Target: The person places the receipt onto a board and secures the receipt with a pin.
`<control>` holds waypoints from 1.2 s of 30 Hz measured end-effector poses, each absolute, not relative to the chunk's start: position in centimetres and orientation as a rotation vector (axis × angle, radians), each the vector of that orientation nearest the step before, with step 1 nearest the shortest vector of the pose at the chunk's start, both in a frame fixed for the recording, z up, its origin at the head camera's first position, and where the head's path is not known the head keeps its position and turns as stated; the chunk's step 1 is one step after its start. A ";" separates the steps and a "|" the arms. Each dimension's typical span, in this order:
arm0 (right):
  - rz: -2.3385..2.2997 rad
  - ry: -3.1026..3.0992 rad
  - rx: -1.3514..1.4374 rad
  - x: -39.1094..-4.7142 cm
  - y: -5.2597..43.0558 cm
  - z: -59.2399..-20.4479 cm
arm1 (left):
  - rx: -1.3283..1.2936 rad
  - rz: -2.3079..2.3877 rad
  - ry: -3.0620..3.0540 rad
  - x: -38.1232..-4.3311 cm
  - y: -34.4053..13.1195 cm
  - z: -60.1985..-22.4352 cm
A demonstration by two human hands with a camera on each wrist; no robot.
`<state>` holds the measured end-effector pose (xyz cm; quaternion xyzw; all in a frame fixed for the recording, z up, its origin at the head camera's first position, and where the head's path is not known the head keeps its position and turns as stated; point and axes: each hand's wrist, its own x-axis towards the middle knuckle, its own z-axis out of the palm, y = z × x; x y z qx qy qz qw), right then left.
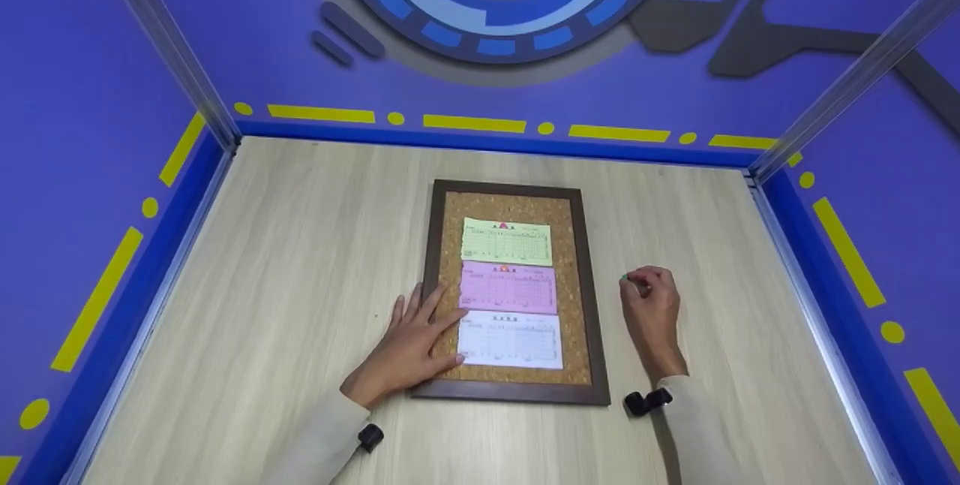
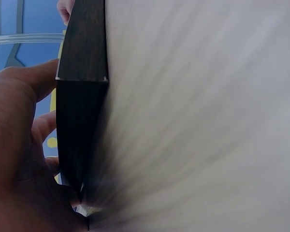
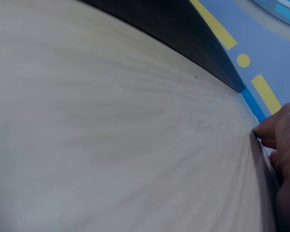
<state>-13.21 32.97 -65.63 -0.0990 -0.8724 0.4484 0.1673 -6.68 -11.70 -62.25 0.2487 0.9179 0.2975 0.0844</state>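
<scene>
A brown-framed corkboard (image 1: pixel 525 392) lies flat on the table with three paper slips in a column. At the top is a green slip (image 1: pixel 506 246), then a pink slip (image 1: pixel 510 290) and a white slip (image 1: pixel 514 342). Small red and orange spots show at the top edges of the green and pink slips. My left hand (image 1: pixel 409 346), fingers spread, rests over the board's left edge, with thumb and index tip at the white slip's left side. To the right of the board, my right hand (image 1: pixel 654 305) pinches a small green pushpin (image 1: pixel 624 276), mostly hidden by the fingertips.
Light wood table (image 1: pixel 315 245) surrounds the board. Blue panels (image 1: pixel 495 143) with yellow marks bound it at the back and both sides, joined by metal corner posts (image 1: pixel 180 49).
</scene>
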 end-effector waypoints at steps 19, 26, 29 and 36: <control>1.271 -2.461 -0.315 -11.7 32.7 -65.7 | 0.725 0.905 2.690 -6.1 -12.0 -62.3; 1.294 -2.457 -0.334 -11.6 32.7 -66.0 | 0.730 0.916 2.685 -6.1 -12.0 -62.5; 1.297 -2.457 -0.317 -11.9 32.8 -66.0 | 0.733 0.929 2.692 -6.2 -12.0 -62.6; 1.353 -2.439 -0.290 -12.6 32.5 -65.3 | 0.745 0.931 2.732 -6.9 -11.8 -62.5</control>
